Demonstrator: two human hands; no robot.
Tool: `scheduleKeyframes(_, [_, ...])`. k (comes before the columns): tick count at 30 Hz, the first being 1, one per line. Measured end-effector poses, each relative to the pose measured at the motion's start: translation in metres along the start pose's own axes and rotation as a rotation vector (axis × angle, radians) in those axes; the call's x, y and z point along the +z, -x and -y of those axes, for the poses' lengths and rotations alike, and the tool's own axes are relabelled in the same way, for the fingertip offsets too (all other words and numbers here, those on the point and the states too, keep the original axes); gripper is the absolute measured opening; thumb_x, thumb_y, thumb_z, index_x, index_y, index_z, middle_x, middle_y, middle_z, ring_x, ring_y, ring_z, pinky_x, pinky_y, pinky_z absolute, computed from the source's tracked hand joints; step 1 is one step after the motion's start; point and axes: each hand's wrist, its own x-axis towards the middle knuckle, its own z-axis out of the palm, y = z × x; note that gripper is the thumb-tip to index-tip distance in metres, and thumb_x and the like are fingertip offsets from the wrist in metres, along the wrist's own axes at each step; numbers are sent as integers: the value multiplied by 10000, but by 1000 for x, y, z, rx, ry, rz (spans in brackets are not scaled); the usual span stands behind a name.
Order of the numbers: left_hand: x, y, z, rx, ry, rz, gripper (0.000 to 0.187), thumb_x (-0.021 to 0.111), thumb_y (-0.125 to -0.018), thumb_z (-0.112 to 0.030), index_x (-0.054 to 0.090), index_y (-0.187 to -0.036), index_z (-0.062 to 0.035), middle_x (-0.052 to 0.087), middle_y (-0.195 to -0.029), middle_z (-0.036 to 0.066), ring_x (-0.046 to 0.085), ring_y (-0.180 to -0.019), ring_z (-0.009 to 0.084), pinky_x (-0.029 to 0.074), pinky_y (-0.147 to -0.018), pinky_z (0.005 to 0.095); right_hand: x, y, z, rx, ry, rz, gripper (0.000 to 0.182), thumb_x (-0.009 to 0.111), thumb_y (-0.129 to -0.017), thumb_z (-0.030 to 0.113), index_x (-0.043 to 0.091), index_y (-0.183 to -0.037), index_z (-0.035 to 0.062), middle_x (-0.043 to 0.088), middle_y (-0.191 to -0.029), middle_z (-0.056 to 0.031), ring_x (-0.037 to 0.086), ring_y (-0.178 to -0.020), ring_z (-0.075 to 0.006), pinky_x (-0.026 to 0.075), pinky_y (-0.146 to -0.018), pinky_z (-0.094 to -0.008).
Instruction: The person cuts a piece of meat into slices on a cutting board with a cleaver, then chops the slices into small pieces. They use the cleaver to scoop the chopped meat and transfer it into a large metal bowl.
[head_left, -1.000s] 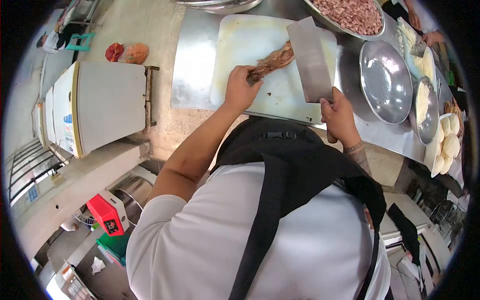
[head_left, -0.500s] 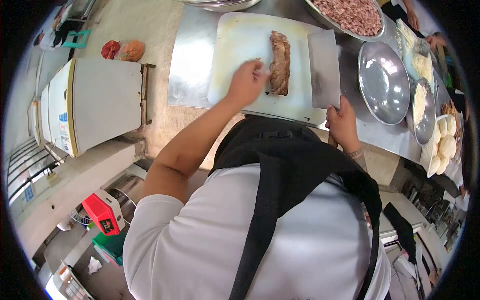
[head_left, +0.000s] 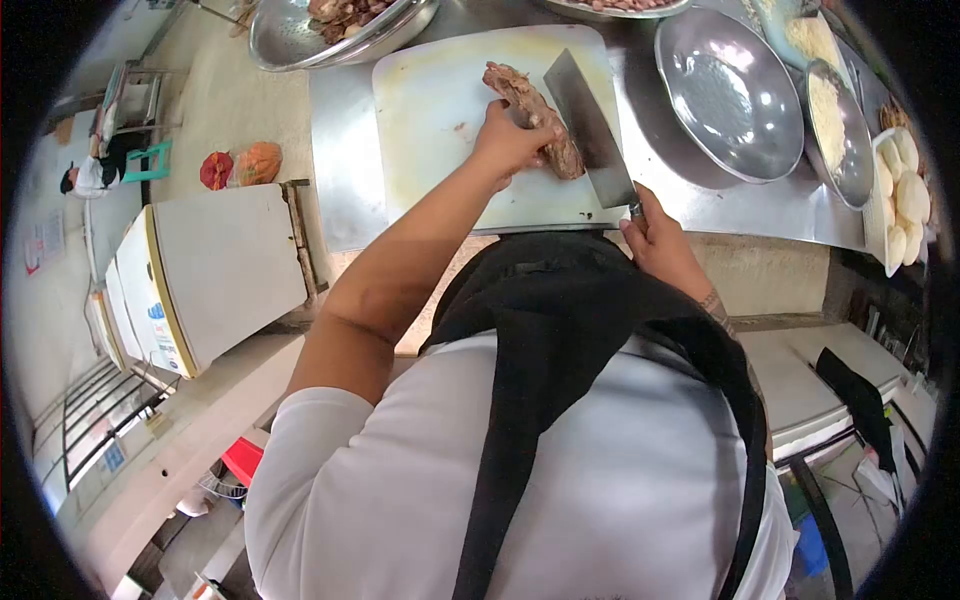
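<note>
A long piece of cooked meat [head_left: 535, 110] lies slantwise on the white cutting board [head_left: 425, 110]. My left hand [head_left: 510, 142] is closed around its near side, thumb laid across the top. By its handle, my right hand [head_left: 660, 243] grips a broad cleaver [head_left: 590, 130]. The blade slants over the board, close along the right side of the meat; whether it touches cannot be made out. Small meat scraps dot the board near its front edge and left of my left hand.
A steel table [head_left: 340, 160] carries the board. An empty-looking metal bowl [head_left: 735, 95] stands to the right, beside a bowl of shredded white food [head_left: 828, 125] and a tray of pale round buns [head_left: 905, 200]. At the back left sits a perforated colander [head_left: 285, 35] with meat. A white freezer [head_left: 235, 270] stands left.
My left hand has taken hold of the meat, which has turned from nearly upright to slanted. The cleaver has tilted and come left against or near it. My view has shifted.
</note>
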Motion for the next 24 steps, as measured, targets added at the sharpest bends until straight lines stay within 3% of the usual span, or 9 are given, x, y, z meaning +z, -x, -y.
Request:
scheduleKeyframes(5, [24, 4, 8, 59, 41, -85, 885, 872, -820, -144, 312, -1479, 41, 648, -1228, 248, 730, -937, 278, 625, -646, 337, -9, 4, 5, 18, 186, 7, 406, 629, -991, 132, 510, -1363, 21, 726, -917, -246, 705, -889, -461, 549, -791, -533])
scheduleKeyframes(11, [29, 12, -4, 70, -84, -130, 832, 851, -842, -128, 328, -1467, 36, 687, -1147, 244, 741, -858, 267, 623, -613, 348, -26, 15, 17, -74, 135, 35, 390, 623, -989, 125, 498, -1332, -14, 713, -924, -273, 695, -899, -477, 540, -788, -541])
scheduleKeyframes(17, [28, 1, 10, 130, -69, -103, 812, 848, -848, -119, 341, -1468, 14, 695, -1134, 232, 745, -870, 276, 627, -621, 361, -45, 20, 32, -40, 51, 85, 396, 615, -991, 121, 498, -1340, -23, 705, -927, -289, 681, -920, -498, 526, -803, -536])
scheduleKeyframes(24, [24, 2, 14, 143, -173, -97, 737, 846, -874, -142, 377, -1432, -29, 685, -1095, 198, 726, -904, 261, 625, -646, 350, -37, -2, 27, -37, 65, 125, 312, 599, -993, 124, 500, -1243, -36, 691, -921, -289, 670, -913, -516, 520, -810, -558])
